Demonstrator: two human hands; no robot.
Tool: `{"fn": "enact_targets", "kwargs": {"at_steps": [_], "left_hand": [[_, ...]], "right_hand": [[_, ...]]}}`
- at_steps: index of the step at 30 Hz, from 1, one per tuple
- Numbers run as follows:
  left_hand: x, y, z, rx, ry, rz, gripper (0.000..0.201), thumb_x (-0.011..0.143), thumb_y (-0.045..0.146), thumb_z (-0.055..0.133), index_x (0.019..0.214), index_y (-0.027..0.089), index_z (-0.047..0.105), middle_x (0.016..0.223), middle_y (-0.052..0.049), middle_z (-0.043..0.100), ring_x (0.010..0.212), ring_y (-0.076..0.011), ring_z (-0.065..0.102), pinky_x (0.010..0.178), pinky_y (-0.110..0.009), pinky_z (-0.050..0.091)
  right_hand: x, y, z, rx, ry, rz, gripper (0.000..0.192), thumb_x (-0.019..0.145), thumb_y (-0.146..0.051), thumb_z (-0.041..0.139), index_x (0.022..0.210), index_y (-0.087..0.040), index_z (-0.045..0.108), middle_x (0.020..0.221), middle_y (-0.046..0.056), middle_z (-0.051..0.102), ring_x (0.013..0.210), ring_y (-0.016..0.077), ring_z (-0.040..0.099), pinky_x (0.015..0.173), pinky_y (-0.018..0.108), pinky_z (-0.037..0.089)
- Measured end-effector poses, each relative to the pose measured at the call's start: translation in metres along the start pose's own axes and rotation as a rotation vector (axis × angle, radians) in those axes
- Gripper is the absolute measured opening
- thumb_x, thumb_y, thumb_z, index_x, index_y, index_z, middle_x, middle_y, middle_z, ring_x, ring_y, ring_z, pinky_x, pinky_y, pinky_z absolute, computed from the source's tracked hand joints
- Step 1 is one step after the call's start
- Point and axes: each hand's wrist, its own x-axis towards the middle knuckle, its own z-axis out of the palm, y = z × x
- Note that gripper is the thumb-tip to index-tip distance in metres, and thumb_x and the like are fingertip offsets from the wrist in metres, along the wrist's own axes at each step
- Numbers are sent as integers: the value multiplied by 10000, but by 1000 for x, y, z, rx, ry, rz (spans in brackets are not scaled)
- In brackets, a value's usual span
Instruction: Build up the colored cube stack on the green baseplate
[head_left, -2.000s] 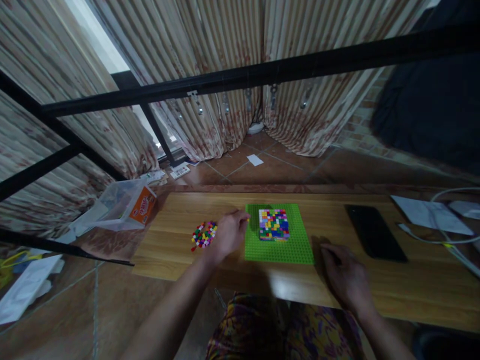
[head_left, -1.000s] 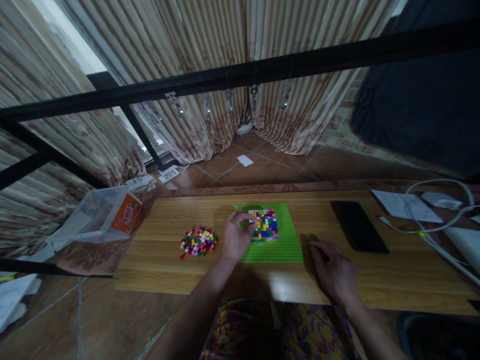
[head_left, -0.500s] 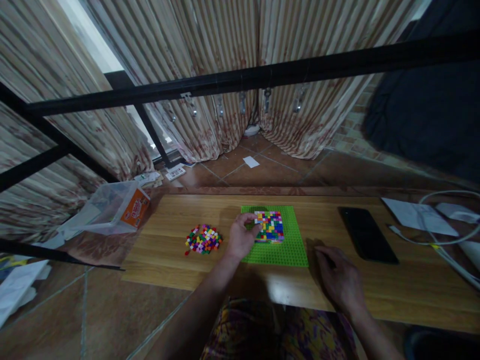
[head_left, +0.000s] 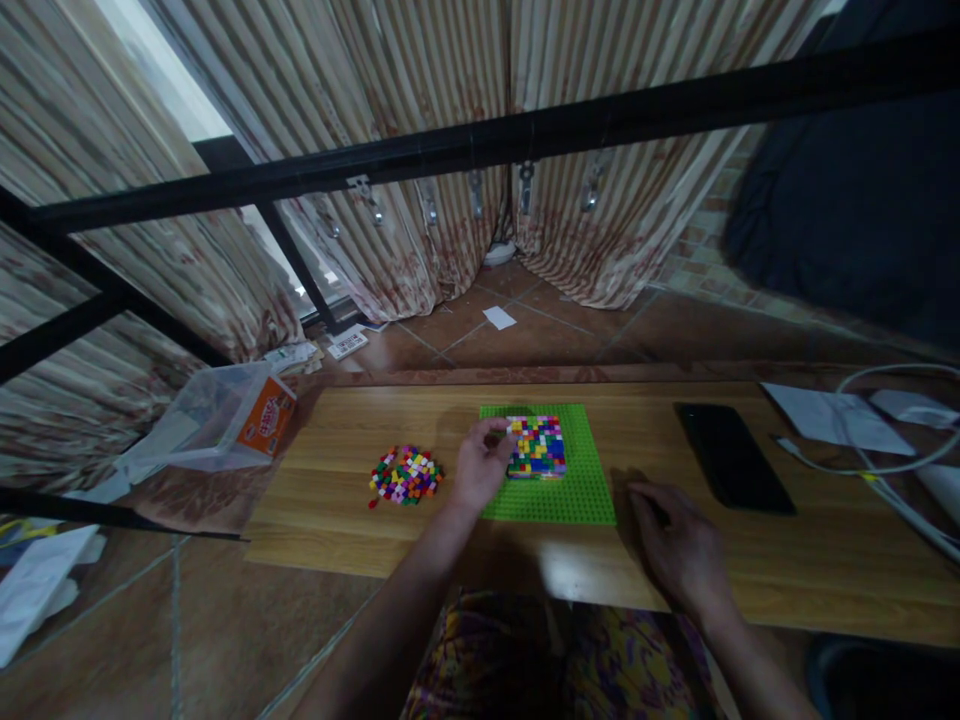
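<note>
A green studded baseplate (head_left: 589, 495) lies on the wooden table. On its upper part stands a square block of many-coloured small bricks (head_left: 537, 447). My left hand (head_left: 480, 465) is at the left edge of that block, thumb and forefinger closed close together; whatever is between the fingertips is too small to make out. To the left of this hand is a loose pile of small coloured bricks (head_left: 406, 475). My right hand (head_left: 679, 540) rests on the table right of the baseplate, its fingers curled in, with their tips partly hidden.
A black phone (head_left: 733, 457) lies to the right, beside white papers (head_left: 832, 425) and a white cable (head_left: 825, 470). A clear plastic box (head_left: 217, 420) with an orange label stands left of the table (head_left: 322, 530). A black metal bar (head_left: 450, 155) crosses ahead, before striped curtains.
The whole view has shifted slightly. My left hand stays at the left edge of the brick block, its fingers a little drawn back. My right hand keeps its place.
</note>
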Motion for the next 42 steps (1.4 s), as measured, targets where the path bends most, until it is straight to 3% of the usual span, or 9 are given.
{"fn": "enact_targets", "kwargs": {"at_steps": [8,22,28,33,37,42], "left_hand": [[3,1,8,44,60,-5,234,766,312,697,969,202,660,746,18,639,668,-114,582,640,-230,484],[1,13,19,91,124,-42,150,757,153,648,898,183,692,872,-6,648,672,-90,529,674,-222,469],[-9,14,17,98,179,33,154,812,179,622,939,201,707,922,-28,666,759,-124,584,733,-251,493],[-33,11,-20,184,188,109,196,863,169,545,976,203,702,946,-43,687,760,-137,610,711,-265,504],[-43,-1,-75,512,251,91,235,848,98,512,958,186,699,953,-58,677,872,-159,620,848,-302,506],[-36,-11,-124,790,188,44,321,821,73,494,1003,225,711,1086,-63,651,1015,-174,598,942,-304,478]], "right_hand": [[0,1,0,-3,-3,-20,353,935,-442,445,961,-194,695,1004,114,714,901,247,678,811,391,531],[1,-6,-5,7,-16,8,382,918,-474,430,936,-198,693,967,111,708,881,255,669,787,383,515],[-1,-4,-8,-55,-39,6,387,906,-493,438,950,-203,690,999,123,701,878,287,670,755,404,509],[-1,-4,-9,-53,-54,12,397,907,-501,439,955,-194,686,1017,153,698,870,324,667,732,444,504],[-2,-4,-10,-75,-66,29,405,898,-508,435,950,-198,690,1027,149,697,902,329,664,751,441,508],[-2,2,-10,-182,-98,38,455,876,-517,419,997,-182,701,1046,121,697,893,318,667,697,412,507]]}}
